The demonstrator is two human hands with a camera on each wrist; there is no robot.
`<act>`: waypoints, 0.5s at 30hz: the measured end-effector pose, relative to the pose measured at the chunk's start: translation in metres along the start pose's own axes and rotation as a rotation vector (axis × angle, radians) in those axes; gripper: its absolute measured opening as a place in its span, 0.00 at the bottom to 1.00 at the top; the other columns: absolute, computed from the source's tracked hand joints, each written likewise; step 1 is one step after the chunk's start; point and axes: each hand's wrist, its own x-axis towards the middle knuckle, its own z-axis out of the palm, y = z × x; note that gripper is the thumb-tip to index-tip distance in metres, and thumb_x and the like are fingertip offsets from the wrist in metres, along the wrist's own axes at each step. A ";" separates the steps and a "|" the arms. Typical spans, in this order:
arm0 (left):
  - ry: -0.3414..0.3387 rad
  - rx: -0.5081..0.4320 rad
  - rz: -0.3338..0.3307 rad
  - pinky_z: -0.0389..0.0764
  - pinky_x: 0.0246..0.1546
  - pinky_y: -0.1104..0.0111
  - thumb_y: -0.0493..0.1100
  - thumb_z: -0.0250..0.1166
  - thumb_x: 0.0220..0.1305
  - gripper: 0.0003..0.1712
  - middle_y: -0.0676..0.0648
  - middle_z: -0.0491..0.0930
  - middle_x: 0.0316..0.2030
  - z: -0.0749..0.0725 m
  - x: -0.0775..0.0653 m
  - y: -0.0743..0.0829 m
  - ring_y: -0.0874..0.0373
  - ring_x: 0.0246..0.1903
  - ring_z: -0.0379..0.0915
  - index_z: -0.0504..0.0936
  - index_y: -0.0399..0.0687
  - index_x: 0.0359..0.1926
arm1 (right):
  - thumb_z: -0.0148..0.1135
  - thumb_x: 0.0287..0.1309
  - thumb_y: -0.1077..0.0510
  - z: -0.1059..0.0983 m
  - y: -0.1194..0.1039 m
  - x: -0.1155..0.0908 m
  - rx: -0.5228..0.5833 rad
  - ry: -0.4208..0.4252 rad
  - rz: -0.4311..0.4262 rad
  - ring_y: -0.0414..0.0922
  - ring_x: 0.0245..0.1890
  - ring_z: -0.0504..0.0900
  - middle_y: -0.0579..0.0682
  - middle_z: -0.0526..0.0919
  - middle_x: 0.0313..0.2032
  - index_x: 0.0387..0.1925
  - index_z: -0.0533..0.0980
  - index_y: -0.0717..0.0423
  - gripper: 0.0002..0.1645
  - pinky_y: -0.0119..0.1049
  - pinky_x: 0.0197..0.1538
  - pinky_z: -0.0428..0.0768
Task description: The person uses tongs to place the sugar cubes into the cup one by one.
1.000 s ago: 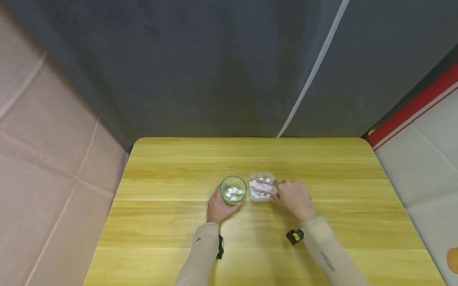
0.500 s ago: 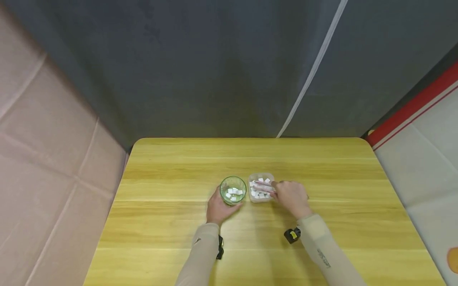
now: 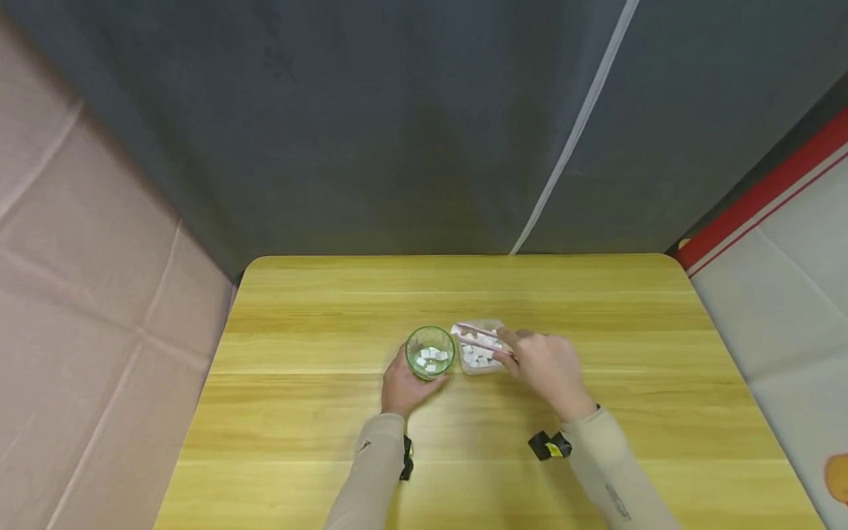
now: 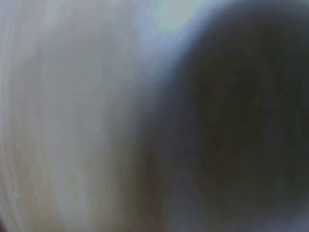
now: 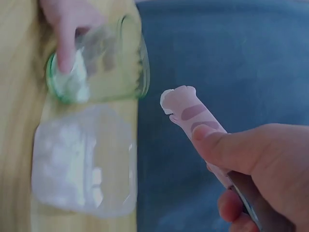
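Observation:
My left hand [image 3: 402,386] curls round the lower side of a clear green-rimmed glass [image 5: 111,83], steadying it on the table. Several white cubes [image 3: 432,356] lie at the bottom of the glass. My right hand [image 3: 548,366] pinches pink tongs [image 5: 195,113] between thumb and fingers. At the tongs' tips a white cube [image 5: 166,102] is gripped, raised above the container. Right beside the glass stands a clear plastic container [image 5: 116,159] holding many more white cubes. The left wrist view is too dark and blurred to make anything out.
The wood-grain table [image 3: 318,309] extends to both sides of the hands. A dark curtain [image 3: 371,147] hangs behind its far edge. Black camera straps [image 3: 550,445] sit at the wrists.
The tongs have come up out of the container and moved left toward the glass, with a white cube at their tips. My left hand and the glass have stayed in place.

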 end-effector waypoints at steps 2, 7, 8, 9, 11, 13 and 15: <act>0.000 0.007 0.001 0.76 0.48 0.54 0.66 0.73 0.30 0.52 0.49 0.78 0.47 0.000 0.000 0.000 0.51 0.47 0.74 0.66 0.52 0.58 | 0.69 0.42 0.42 -0.004 -0.006 0.001 0.001 0.032 -0.035 0.35 0.07 0.58 0.46 0.79 0.17 0.38 0.81 0.50 0.23 0.27 0.08 0.53; -0.028 0.007 -0.028 0.75 0.49 0.55 0.66 0.73 0.30 0.52 0.48 0.77 0.48 -0.002 0.000 0.002 0.50 0.48 0.74 0.66 0.52 0.59 | 0.68 0.43 0.41 -0.006 -0.018 0.004 0.015 0.023 -0.086 0.35 0.08 0.60 0.45 0.77 0.17 0.38 0.80 0.49 0.22 0.27 0.08 0.55; -0.034 0.001 -0.035 0.75 0.49 0.55 0.65 0.73 0.30 0.52 0.48 0.77 0.48 -0.002 0.000 0.003 0.50 0.48 0.73 0.66 0.52 0.59 | 0.68 0.43 0.41 -0.006 -0.020 0.004 0.015 0.021 -0.091 0.34 0.08 0.59 0.45 0.77 0.16 0.38 0.80 0.49 0.22 0.27 0.08 0.55; -0.041 0.000 -0.043 0.75 0.50 0.55 0.65 0.73 0.30 0.52 0.48 0.77 0.48 -0.003 0.000 0.003 0.50 0.48 0.73 0.65 0.53 0.59 | 0.68 0.43 0.41 -0.005 -0.021 0.005 0.014 0.018 -0.095 0.34 0.08 0.59 0.45 0.76 0.16 0.37 0.80 0.49 0.22 0.27 0.08 0.54; -0.048 -0.004 -0.050 0.75 0.50 0.55 0.65 0.74 0.30 0.52 0.48 0.77 0.48 -0.004 0.000 0.004 0.50 0.48 0.73 0.66 0.52 0.59 | 0.68 0.42 0.40 -0.004 -0.023 0.006 0.015 0.016 -0.101 0.34 0.08 0.57 0.45 0.75 0.15 0.37 0.80 0.49 0.23 0.26 0.08 0.53; -0.049 -0.009 -0.050 0.75 0.50 0.55 0.64 0.74 0.30 0.52 0.48 0.77 0.48 -0.005 0.000 0.005 0.50 0.48 0.73 0.66 0.52 0.59 | 0.68 0.41 0.39 -0.002 -0.025 0.006 0.015 0.016 -0.103 0.34 0.08 0.56 0.44 0.74 0.14 0.37 0.80 0.48 0.24 0.26 0.08 0.52; -0.045 -0.006 -0.043 0.75 0.50 0.55 0.64 0.74 0.30 0.52 0.47 0.77 0.48 -0.005 0.000 0.006 0.50 0.48 0.74 0.66 0.51 0.59 | 0.68 0.40 0.39 -0.001 -0.026 0.006 0.016 0.017 -0.105 0.34 0.08 0.56 0.44 0.73 0.14 0.37 0.80 0.48 0.24 0.26 0.08 0.52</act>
